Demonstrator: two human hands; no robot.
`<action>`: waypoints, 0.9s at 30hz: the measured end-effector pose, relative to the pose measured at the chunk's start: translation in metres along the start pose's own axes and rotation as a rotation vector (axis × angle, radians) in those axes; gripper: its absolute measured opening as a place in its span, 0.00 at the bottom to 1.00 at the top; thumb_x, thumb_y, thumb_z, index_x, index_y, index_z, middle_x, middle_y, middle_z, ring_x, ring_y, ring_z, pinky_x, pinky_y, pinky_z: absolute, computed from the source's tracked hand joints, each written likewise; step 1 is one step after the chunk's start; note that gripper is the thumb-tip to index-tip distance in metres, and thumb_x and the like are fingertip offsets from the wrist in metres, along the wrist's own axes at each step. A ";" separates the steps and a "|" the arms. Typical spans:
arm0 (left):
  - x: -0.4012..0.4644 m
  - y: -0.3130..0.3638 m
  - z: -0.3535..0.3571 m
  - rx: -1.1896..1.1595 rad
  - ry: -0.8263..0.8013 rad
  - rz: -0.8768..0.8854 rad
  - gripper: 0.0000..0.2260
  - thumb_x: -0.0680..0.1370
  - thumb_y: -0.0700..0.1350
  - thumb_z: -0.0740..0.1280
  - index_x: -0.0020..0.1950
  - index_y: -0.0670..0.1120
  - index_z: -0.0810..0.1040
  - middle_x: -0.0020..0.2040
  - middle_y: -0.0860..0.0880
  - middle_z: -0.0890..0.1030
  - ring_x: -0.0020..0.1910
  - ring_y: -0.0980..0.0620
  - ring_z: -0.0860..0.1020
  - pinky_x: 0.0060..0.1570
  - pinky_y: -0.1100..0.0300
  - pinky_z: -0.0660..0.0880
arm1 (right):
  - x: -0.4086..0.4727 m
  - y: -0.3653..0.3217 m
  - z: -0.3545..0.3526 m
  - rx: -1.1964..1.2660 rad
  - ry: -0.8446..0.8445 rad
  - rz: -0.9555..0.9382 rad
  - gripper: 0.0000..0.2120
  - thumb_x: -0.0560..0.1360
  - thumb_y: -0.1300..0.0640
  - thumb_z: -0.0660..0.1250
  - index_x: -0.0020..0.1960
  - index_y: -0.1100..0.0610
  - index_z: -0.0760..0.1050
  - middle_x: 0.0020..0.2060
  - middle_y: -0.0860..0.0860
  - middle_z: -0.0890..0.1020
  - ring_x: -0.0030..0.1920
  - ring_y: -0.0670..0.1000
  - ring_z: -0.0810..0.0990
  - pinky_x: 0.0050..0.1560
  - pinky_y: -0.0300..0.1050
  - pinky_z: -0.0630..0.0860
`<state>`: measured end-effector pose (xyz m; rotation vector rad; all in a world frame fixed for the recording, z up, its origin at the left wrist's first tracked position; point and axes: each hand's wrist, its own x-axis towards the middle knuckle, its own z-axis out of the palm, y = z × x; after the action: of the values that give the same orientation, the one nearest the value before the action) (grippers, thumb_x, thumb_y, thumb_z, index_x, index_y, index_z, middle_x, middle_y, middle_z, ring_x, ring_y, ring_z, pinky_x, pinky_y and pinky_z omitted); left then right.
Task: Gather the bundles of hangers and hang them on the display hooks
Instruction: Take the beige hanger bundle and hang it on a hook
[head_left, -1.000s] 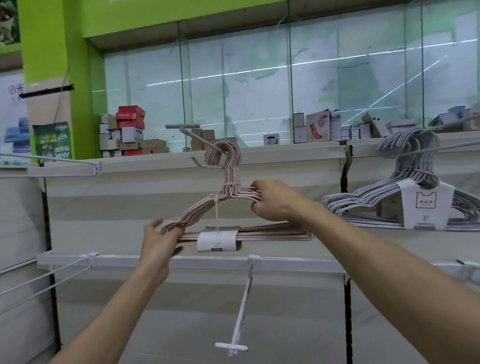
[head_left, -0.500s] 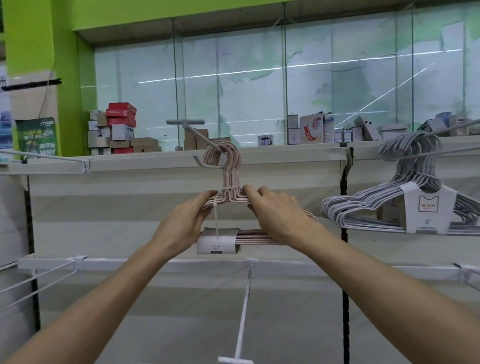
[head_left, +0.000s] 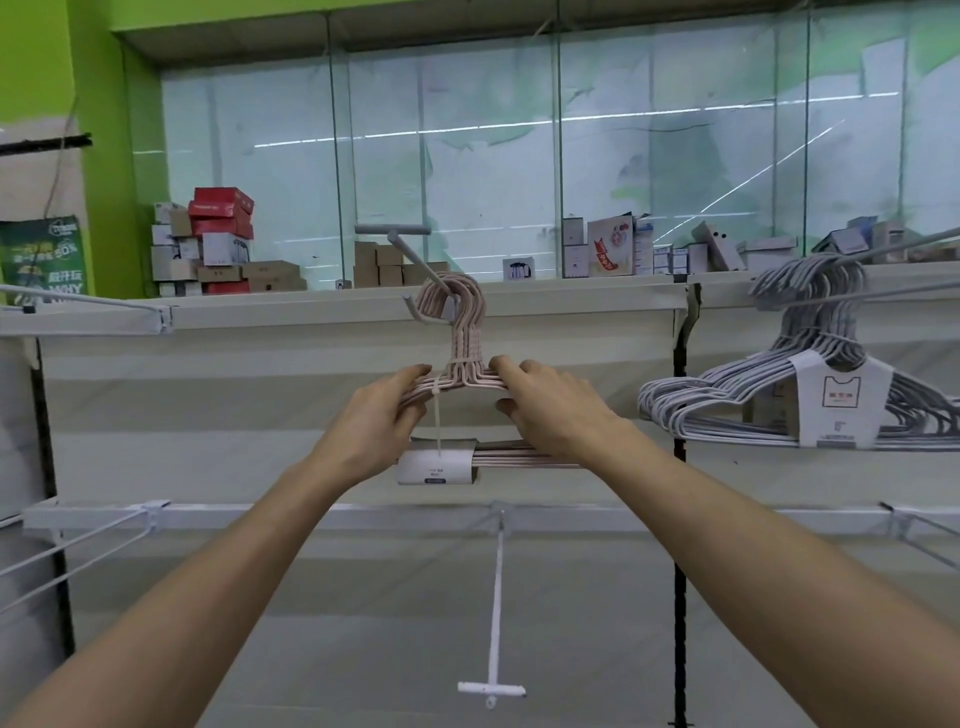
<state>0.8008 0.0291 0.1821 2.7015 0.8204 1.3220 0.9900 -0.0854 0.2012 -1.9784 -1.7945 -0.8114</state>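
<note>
Pink hanger bundle (head_left: 460, 364), made of thin coated wire hangers tied together at the neck with a pale band, hangs by its curved hook ends over a grey display hook (head_left: 415, 257) that juts from the top rail of the shelving unit (head_left: 260, 322). A white paper sleeve (head_left: 436, 466) wraps the straight lower bars, and a thin white tie runs down to it from the neck. The left hand (head_left: 379, 415) grips the left shoulder of the bundle, fingers curled over the wires; the right hand (head_left: 550, 405) grips the right shoulder likewise, thumb below. Both hands sit close together, either side of the neck. To the right, well apart, a grey hanger bundle (head_left: 810, 400) with a white printed card sleeve hangs from a second long rod. Below, a white peg (head_left: 496, 597) with a T-shaped end projects from the lower rail. Cardboard boxes (head_left: 208, 241), red, white and brown, stand stacked on the top ledge before a glass partition (head_left: 447, 150).
</note>
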 end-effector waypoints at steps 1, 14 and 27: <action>-0.002 0.002 -0.001 -0.012 0.004 -0.006 0.22 0.81 0.42 0.64 0.75 0.49 0.68 0.65 0.47 0.79 0.63 0.47 0.76 0.57 0.57 0.72 | -0.002 -0.001 -0.002 -0.001 -0.004 0.012 0.17 0.82 0.50 0.59 0.68 0.54 0.63 0.56 0.57 0.77 0.52 0.63 0.77 0.42 0.53 0.70; -0.065 0.038 -0.030 -0.428 0.239 0.043 0.07 0.80 0.41 0.67 0.57 0.50 0.80 0.51 0.55 0.82 0.47 0.57 0.79 0.43 0.70 0.75 | -0.077 -0.002 -0.041 0.217 0.246 0.157 0.18 0.80 0.44 0.62 0.66 0.51 0.72 0.55 0.48 0.81 0.56 0.50 0.79 0.54 0.57 0.78; -0.089 0.160 -0.004 -0.760 0.025 0.247 0.04 0.80 0.44 0.67 0.52 0.50 0.82 0.46 0.51 0.85 0.46 0.48 0.83 0.50 0.47 0.80 | -0.203 0.048 -0.116 0.094 0.307 0.346 0.11 0.79 0.50 0.63 0.57 0.53 0.79 0.46 0.48 0.85 0.47 0.51 0.82 0.48 0.56 0.80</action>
<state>0.8238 -0.1509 0.1587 2.2016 -0.0499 1.3421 1.0090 -0.3215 0.1711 -1.9082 -1.2517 -0.8431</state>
